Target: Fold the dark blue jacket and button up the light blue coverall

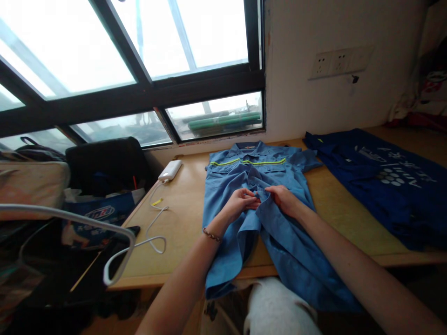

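White cable bows in close at the left, nearest the lens, then trails onto the tabletop. Blue short-sleeved shirt lies front up on the wooden table, collar toward the window, lower part draping over the near edge. Yellow-green stripe runs across the chest, above the pockets. Both hands work at the front opening, below chest level. Left hand – thumb and forefinger brought together on the edge of the opening, other fingers extended beside it; dark bracelet on that wrist. Right hand pinches the facing front edge between thumb and fingers, knuckles outward; whether a button sits between the fingertips is too small to tell. Below, between the forearms, a light-coloured trouser leg shows under the table edge. Left of the shirt: white power bank, cable plugged into its near end, small yellow tag beside the cable. Right of the shirt: dark blue garment spread out – white lettering and dots, one end near the shirt's sleeve. Beyond, dark-framed window; socket panel on the pale wall to its right.
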A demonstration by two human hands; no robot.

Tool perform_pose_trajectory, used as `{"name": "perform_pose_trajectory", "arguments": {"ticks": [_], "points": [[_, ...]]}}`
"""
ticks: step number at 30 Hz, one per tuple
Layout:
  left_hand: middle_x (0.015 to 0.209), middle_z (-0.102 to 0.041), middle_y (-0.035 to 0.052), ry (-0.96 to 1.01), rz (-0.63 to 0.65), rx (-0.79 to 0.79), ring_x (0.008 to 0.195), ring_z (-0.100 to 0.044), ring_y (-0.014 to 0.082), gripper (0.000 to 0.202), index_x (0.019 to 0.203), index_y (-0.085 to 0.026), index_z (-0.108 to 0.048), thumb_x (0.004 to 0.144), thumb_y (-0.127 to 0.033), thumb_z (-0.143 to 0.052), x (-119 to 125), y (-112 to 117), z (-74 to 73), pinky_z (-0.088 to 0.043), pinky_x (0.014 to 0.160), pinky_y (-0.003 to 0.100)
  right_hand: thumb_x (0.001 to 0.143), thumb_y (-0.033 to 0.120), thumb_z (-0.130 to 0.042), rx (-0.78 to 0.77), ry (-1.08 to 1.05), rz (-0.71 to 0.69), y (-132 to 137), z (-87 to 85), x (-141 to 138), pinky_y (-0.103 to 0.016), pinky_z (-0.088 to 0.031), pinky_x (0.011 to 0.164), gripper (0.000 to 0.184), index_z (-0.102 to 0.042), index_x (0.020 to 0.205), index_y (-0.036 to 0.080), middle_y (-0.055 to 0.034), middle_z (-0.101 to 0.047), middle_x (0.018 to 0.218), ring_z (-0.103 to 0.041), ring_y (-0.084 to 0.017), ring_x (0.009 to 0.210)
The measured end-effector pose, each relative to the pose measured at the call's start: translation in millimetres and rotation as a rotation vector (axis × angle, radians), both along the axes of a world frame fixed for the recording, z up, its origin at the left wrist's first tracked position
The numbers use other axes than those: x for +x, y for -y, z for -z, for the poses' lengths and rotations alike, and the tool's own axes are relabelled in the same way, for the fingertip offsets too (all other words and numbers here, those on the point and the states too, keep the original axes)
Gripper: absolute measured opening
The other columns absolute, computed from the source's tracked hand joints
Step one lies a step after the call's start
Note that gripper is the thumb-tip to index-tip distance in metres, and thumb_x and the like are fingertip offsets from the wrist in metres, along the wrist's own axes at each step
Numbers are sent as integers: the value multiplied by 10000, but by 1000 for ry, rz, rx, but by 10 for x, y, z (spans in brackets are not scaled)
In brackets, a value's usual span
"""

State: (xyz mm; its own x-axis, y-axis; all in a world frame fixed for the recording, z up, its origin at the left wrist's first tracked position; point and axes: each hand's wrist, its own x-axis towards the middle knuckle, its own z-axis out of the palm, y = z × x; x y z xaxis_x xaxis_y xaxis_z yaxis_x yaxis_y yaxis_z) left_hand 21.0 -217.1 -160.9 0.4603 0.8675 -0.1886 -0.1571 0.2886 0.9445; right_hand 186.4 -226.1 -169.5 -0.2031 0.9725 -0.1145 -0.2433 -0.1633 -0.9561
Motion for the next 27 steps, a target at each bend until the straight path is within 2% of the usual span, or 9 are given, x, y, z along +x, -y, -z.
{"name": "perform_pose_trajectory", "arguments": {"ticks": [3, 5, 9, 13, 16, 19, 24, 27], "points": [[622, -651, 58, -5, -3, 16, 560, -629, 152, 276, 722, -119, -491, 584, -187, -720, -1, 0, -3, -503, 541, 233, 674, 291, -545, -83, -54, -73, 19, -35, 22, -253, -453, 539, 202, -650, 717, 124, -66, -651, 684, -587, -155, 600], [610, -647, 54, 1, 2, 33, 548, -624, 147, 267, 733, -116, -504, 595, -204, -715, -9, -1, -1, -500, 535, 232, 655, 302, -590, -61, -7, -88, 24, -34, 28, -244, -446, 523, 229, -660, 766, 115, -69, -653, 693, -587, -148, 586], [680, -660, 71, -4, 16, 66, 588, -633, 155, 273, 772, -108, -538, 607, -240, -710, -15, 1, -2, -508, 565, 244, 614, 344, -655, 180, 274, 31, 11, 18, 10, -235, -412, 485, 269, -663, 759, 118, -42, -636, 607, -556, -137, 515], [633, -641, 43, -11, -20, 52, 539, -616, 134, 296, 767, -117, -524, 613, -294, -703, 20, 14, -11, -499, 535, 229, 650, 337, -635, 452, 554, 145, 25, 51, -17, -217, -370, 471, 200, -642, 705, 145, -9, -600, 549, -525, -121, 498], [565, -607, 17, -32, -58, 61, 495, -596, 119, 309, 764, -134, -485, 657, -367, -656, 50, 24, -7, -481, 497, 210, 696, 311, -602, 590, 718, 168, 81, 30, -38, -213, -357, 488, 149, -627, 712, 165, 11, -573, 530, -503, -106, 485], [543, -580, -15, -72, -70, 109, 459, -567, 93, 334, 774, -144, -470, 639, -378, -666, 54, 28, 5, -452, 468, 183, 713, 277, -590, 683, 830, 169, 133, -3, -59, -215, -354, 517, 104, -616, 743, 181, 24, -561, 538, -496, -102, 496], [496, -520, -65, -51, -76, 204, 393, -484, 57, 351, 815, -157, -464, 621, -352, -682, 40, 26, 31, -364, 406, 148, 717, 320, -587, 671, 816, 220, 117, -1, -65, -225, -347, 522, 156, -619, 798, 190, 35, -536, 519, -482, -106, 486], [513, -527, -61, -15, -111, 174, 394, -467, 53, 381, 853, -162, -469, 602, -333, -698, 46, 31, 42, -350, 412, 152, 680, 350, -619, 601, 723, 218, 70, 41, -59, -228, -341, 500, 202, -613, 787, 179, 36, -521, 503, -467, -109, 469]]}}
